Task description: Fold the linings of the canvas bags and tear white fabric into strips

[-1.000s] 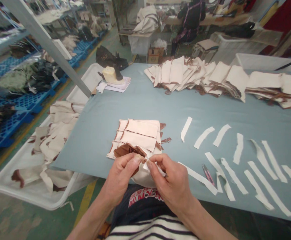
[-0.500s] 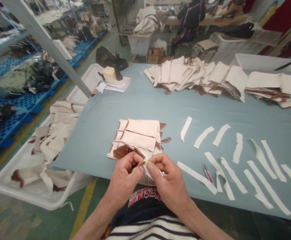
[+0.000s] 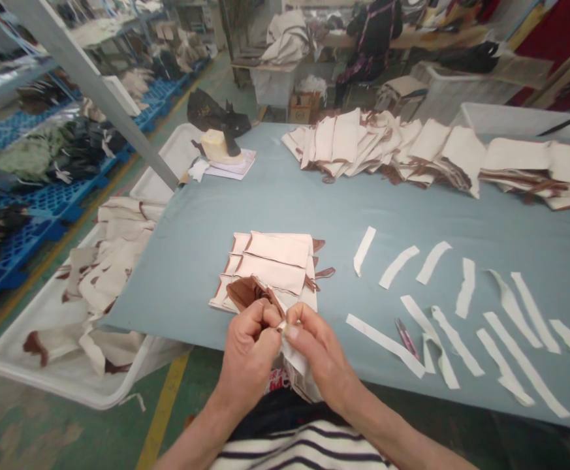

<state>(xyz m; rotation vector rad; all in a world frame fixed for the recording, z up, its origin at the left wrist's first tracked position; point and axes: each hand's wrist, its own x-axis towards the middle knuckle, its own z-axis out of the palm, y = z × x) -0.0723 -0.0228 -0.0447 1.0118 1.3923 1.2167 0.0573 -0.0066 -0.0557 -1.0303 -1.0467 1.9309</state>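
Near the table's front edge, my left hand [image 3: 251, 346] and my right hand [image 3: 316, 343] meet fingertip to fingertip, both pinching a cream and brown fabric piece [image 3: 245, 292]. Its brown side faces up above my left hand, and a whitish part hangs below my right fingers. What exactly lies between the fingertips is hidden. Just beyond my hands is a small stack of cream fabric pieces [image 3: 277, 258] with brown edges. To the right, several white strips [image 3: 386, 346] lie spread over the table, with pink-handled thread snips [image 3: 406, 337] among them.
A long row of cream and brown pieces [image 3: 343, 137] lines the far side of the blue-green table [image 3: 191, 228]. A white bin [image 3: 113, 398] of fabric stands at the left, beside a metal post [image 3: 98, 91]. A yellow block [image 3: 219, 145] sits at the far left corner.
My hands have turned a little, and the right one has shifted slightly right. More of the whitish part now hangs below my fingers, and the brown side has opened slightly.
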